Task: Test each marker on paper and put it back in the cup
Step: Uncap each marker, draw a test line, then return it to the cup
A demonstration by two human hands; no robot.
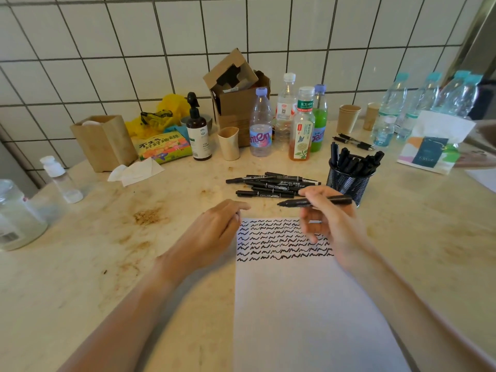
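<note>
Right hand [331,224] pinches a black marker [315,202] w/ thumb + fingers, held about level just above the top edge of the paper [303,304], tip pointing left; left hand [214,232] rests loosely curled at the paper's top-left corner, holding nothing. Paper lies on the bench [107,264], upper part covered w/ rows of black squiggles. Behind it lies a pile of markers [271,185], and just to their right stands a mesh cup [349,181] w/ more markers inside.

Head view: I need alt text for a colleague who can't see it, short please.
The right hand holds a black marker level above a sheet of paper with rows of black squiggles. The left hand rests at the paper's left edge. Loose markers lie beside a mesh cup holding more.
</note>
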